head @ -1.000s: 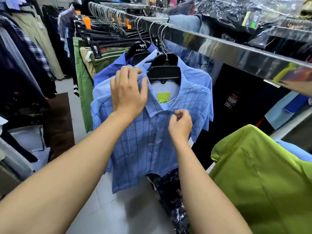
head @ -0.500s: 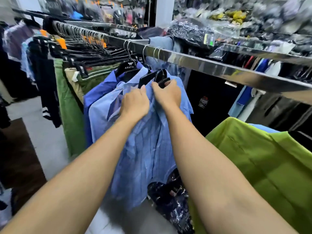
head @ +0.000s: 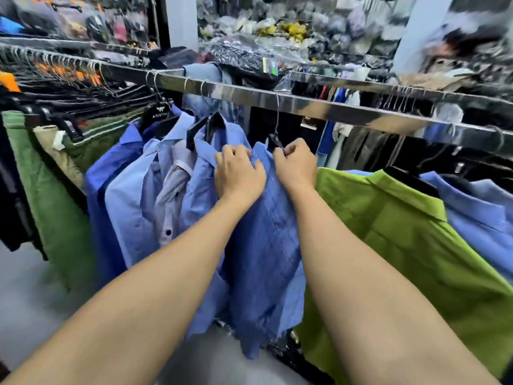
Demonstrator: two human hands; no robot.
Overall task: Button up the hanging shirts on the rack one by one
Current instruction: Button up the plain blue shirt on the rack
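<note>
A blue checked shirt [head: 266,245] hangs edge-on from a black hanger [head: 273,141] on the chrome rail [head: 333,109]. My left hand [head: 238,173] grips the shirt's collar and shoulder fabric on its left side. My right hand [head: 295,165] holds the hanger end and collar on its right side. Left of it hang several lighter blue shirts [head: 144,195], one with its placket open. A lime green shirt [head: 402,232] hangs to the right, with another blue shirt [head: 477,218] beyond it.
Green and khaki trousers [head: 50,190] and dark clothes fill the rail's left part. Bagged garments [head: 244,54] lie piled on the shelf above the rail. A plastic-wrapped dark bundle [head: 288,354] sits low under the shirts. Grey floor [head: 25,301] shows at lower left.
The checked shirt first faced me; both hands rose to its collar and turned it edge-on, then slid it right along the rail, away from the other blue shirts.
</note>
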